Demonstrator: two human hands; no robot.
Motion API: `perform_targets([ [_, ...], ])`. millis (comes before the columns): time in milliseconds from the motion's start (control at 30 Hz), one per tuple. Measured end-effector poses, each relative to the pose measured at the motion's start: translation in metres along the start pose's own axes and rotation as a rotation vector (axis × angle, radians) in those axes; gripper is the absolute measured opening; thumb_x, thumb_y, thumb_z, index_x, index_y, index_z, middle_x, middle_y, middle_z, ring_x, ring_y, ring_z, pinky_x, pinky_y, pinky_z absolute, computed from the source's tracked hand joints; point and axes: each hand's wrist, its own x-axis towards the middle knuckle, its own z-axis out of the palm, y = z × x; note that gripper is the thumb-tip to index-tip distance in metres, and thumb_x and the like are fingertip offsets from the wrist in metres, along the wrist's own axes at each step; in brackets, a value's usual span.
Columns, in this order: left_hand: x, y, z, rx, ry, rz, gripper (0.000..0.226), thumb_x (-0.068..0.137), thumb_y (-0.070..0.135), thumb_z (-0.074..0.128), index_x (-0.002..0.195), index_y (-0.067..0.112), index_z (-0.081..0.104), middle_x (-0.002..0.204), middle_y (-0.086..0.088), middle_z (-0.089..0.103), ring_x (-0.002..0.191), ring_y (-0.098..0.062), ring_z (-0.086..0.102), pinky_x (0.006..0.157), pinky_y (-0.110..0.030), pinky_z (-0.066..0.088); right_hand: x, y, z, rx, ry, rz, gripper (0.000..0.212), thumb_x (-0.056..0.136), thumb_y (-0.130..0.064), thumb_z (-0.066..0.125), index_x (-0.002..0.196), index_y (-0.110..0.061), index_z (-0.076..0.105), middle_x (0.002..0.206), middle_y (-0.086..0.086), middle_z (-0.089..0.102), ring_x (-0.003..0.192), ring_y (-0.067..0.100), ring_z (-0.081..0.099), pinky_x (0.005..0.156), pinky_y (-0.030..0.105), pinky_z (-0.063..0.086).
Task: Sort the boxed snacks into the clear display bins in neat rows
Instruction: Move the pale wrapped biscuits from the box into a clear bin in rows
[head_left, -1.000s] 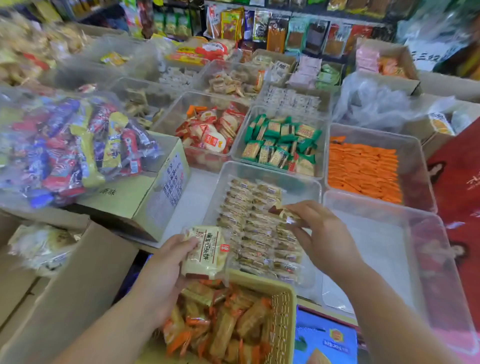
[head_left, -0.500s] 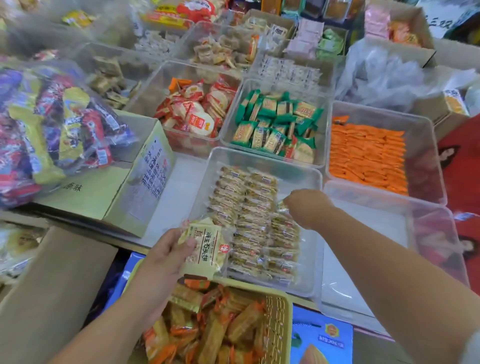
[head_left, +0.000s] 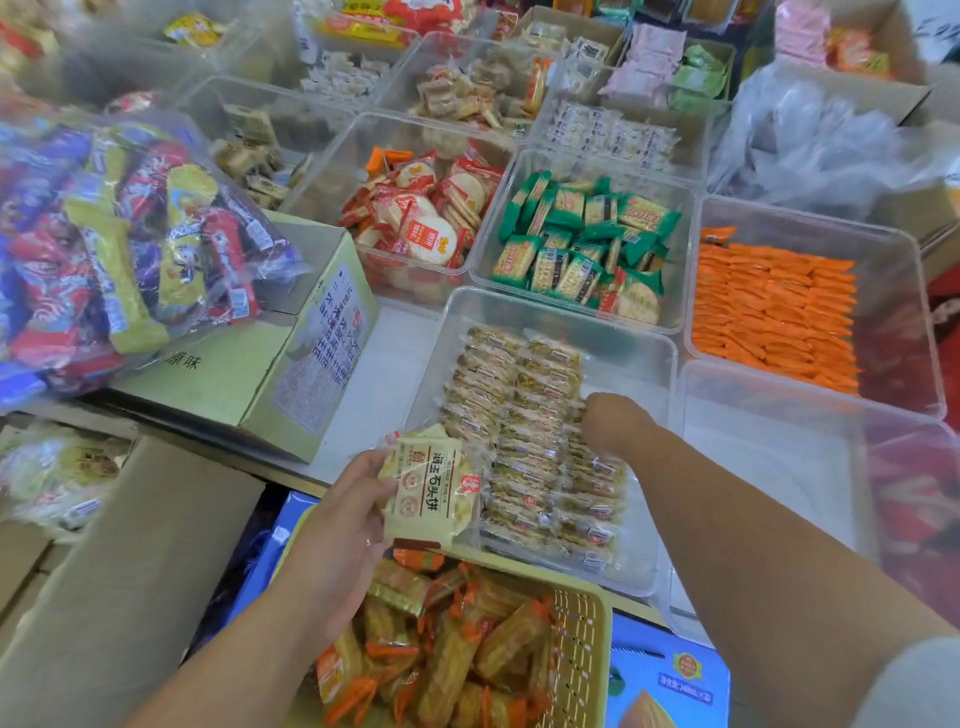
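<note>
A clear display bin (head_left: 628, 345) in front of me holds small tan biscuit packets (head_left: 514, 410) laid in neat rows, with bare floor along its right side. My left hand (head_left: 337, 535) grips a small stack of cream-coloured biscuit packets (head_left: 431, 493) at the bin's near left corner, above a yellow basket. My right hand (head_left: 618, 421) reaches down into the bin at the right-hand row, knuckles up. Its fingers are hidden behind the back of the hand, among the packets.
A yellow basket (head_left: 584, 639) of orange-wrapped snacks sits below my hands. An unfilled clear bin (head_left: 779, 467) stands to the right. Behind are bins of orange packets (head_left: 774, 306), green packets (head_left: 582, 239) and red rice crackers (head_left: 421, 218). A cardboard box (head_left: 311, 332) under a candy bag (head_left: 119, 244) lies left.
My right hand, which pinched a single packet above the rows, has dropped into the bin onto the right-hand row. The view has tilted down. My left hand keeps holding its stack.
</note>
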Motion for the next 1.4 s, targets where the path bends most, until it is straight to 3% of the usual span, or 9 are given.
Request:
perform_targets([
  [167,-0.001,0.006,0.004,-0.021,0.044,-0.037,0.027,0.104,0.013,0.049,0.103,0.021,0.074,0.113,-0.011,0.076,0.088,-0.014,0.073,0.096,-0.045,0.048,-0.035,-0.006,-0.01,0.219,0.306,0.005,0.026,0.097,-0.022,0.051,0.119,-0.015,0.061,0.123,0.007,0.063,0.108,0.028,0.058,0.083,0.035,0.049],
  [367,0.001,0.014,0.006,-0.101,0.037,-0.017,0.026,0.076,0.024,0.068,0.098,0.012,0.074,0.102,-0.012,0.076,0.09,-0.025,0.074,0.076,-0.048,0.062,-0.138,-0.034,-0.004,0.286,0.505,-0.646,0.091,0.084,-0.049,0.069,0.155,-0.05,0.012,0.167,-0.008,0.016,0.146,0.021,0.033,0.11,0.044,0.037],
  [500,0.002,0.017,0.015,0.125,-0.071,-0.036,0.042,0.081,0.031,0.07,0.113,0.004,0.067,0.106,-0.012,0.071,0.096,-0.03,0.069,0.089,-0.061,0.055,-0.167,-0.042,-0.001,0.113,0.667,-0.942,0.068,0.082,-0.036,0.074,0.146,-0.034,0.051,0.161,0.005,0.035,0.147,0.032,0.035,0.105,0.055,0.046],
  [600,0.003,0.02,0.023,0.058,-0.115,-0.051,0.039,0.095,0.046,0.055,0.107,0.016,0.078,0.11,-0.01,0.076,0.098,-0.03,0.073,0.075,-0.05,0.062,-0.17,-0.036,-0.006,0.121,0.694,-0.996,0.054,0.087,-0.027,0.069,0.14,-0.023,0.06,0.152,0.005,0.049,0.142,0.029,0.043,0.104,0.05,0.048],
  [733,0.009,0.019,0.028,0.084,-0.122,-0.072,0.055,0.097,0.064,0.041,0.086,0.026,0.079,0.11,-0.013,0.076,0.099,-0.032,0.074,0.076,-0.045,0.061,-0.164,-0.02,-0.011,0.308,0.659,-0.975,0.045,0.091,-0.018,0.071,0.135,-0.008,0.062,0.144,0.008,0.057,0.135,0.024,0.052,0.111,0.04,0.044],
  [833,0.015,0.014,0.025,0.399,0.058,0.042,0.04,0.091,0.065,0.053,0.088,0.03,0.073,0.108,0.012,0.075,0.105,-0.018,0.07,0.085,-0.041,0.053,-0.155,0.0,-0.025,0.353,0.724,-0.849,0.04,0.094,-0.021,0.066,0.132,-0.011,0.063,0.13,0.006,0.066,0.11,0.006,0.058,0.099,0.014,0.043],
  [1000,0.024,0.008,0.017,0.677,0.057,0.15,0.012,0.091,0.046,0.07,0.103,0.048,0.068,0.127,0.016,0.059,0.109,-0.003,0.056,0.083,-0.024,0.042,-0.114,0.034,-0.061,0.034,0.738,-0.565,0.032,0.088,-0.009,0.074,0.119,-0.018,0.074,0.109,0.007,0.07,0.099,0.034,0.063,0.078,0.044,0.057],
  [1200,0.03,0.009,0.015,0.673,-0.03,0.105,0.014,0.092,0.047,0.069,0.105,0.053,0.067,0.13,0.028,0.05,0.11,0.017,0.044,0.088,-0.023,0.039,-0.054,0.024,-0.072,-0.503,0.374,-0.233,0.037,0.088,-0.009,0.058,0.116,-0.031,0.068,0.099,-0.004,0.059,0.102,0.023,0.057,0.078,0.038,0.041],
  [1400,0.027,-0.001,0.012,0.67,-0.026,0.151,0.026,0.091,0.038,0.073,0.106,0.058,0.065,0.129,0.027,0.052,0.122,0.003,0.05,0.101,-0.032,0.044,-0.003,0.016,-0.043,-0.381,0.076,-0.152,0.036,0.088,0.002,0.054,0.119,-0.011,0.064,0.094,0.001,0.061,0.09,0.024,0.062,0.073,0.034,0.053],
])
